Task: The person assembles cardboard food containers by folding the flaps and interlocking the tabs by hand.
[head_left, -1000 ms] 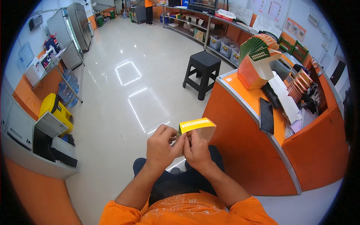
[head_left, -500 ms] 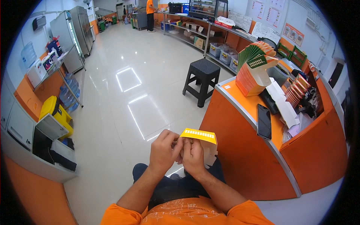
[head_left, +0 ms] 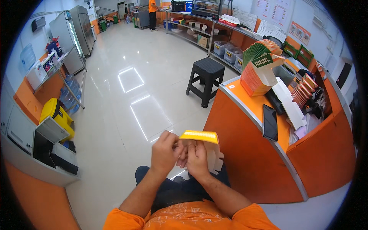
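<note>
Above my lap I hold a partly folded cardboard food box (head_left: 200,136), yellow with a white pattern on its top panel and plain white inside. My right hand (head_left: 196,161) grips it from within, thumb pressed against the inner side under the yellow panel. At the box's left edge is my left hand (head_left: 165,153), its fingers bent and pinched together on the cardboard. White tabs of the box hang down to the right of my right hand. The left fingertips are partly hidden.
To my right stands an orange counter (head_left: 253,153) with a black phone (head_left: 270,122), a stack of nested green and orange boxes (head_left: 260,73) and more folded cartons. A black stool (head_left: 206,78) is ahead. A yellow bin (head_left: 56,117) stands left. Far off, a person (head_left: 152,15) stands by a shelf.
The box has shifted slightly left and tilted, so its yellow panel catches more light and more of its white tabs show. My left hand has moved a little up and left.
</note>
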### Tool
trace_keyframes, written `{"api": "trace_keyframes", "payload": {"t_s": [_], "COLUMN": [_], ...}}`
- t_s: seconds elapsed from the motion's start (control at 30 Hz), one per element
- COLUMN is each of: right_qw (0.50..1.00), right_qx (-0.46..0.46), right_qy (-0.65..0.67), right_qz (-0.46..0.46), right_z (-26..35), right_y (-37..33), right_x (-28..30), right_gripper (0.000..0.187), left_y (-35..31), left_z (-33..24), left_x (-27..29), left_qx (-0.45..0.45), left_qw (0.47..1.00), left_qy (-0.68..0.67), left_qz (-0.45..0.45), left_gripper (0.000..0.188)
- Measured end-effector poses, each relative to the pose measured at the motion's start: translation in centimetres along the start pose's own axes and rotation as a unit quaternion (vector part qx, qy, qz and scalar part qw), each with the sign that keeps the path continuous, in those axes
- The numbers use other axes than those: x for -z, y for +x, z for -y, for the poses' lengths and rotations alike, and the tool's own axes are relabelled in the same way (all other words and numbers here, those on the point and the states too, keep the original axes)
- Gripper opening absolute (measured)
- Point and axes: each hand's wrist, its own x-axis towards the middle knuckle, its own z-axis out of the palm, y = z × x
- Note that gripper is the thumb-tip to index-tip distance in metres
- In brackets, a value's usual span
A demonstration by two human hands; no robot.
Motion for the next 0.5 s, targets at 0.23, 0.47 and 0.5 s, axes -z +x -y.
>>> {"api": "trace_keyframes", "payload": {"t_s": [0.23, 0.47, 0.5], "right_qw": [0.869, 0.84, 0.878], "right_qx": [0.361, 0.31, 0.258], "right_qy": [-0.337, -0.438, -0.399], "right_qz": [0.028, -0.083, -0.063], "right_z": [4.6, 8.5, 8.0], "right_y": [-4.6, -0.4, -0.5], "right_x": [1.5, 6.0, 5.8], "right_gripper": [0.032, 0.056, 0.047], "left_y": [2.1, 1.7, 1.5], "left_z": [5.9, 7.1, 7.2], "left_x": [3.2, 4.2, 3.8], "left_qx": [0.221, 0.265, 0.264], "left_qw": [0.969, 0.928, 0.926], "left_qy": [-0.098, -0.257, -0.268], "left_qz": [-0.048, -0.045, -0.039], "left_gripper": [0.018, 0.022, 0.022]}}
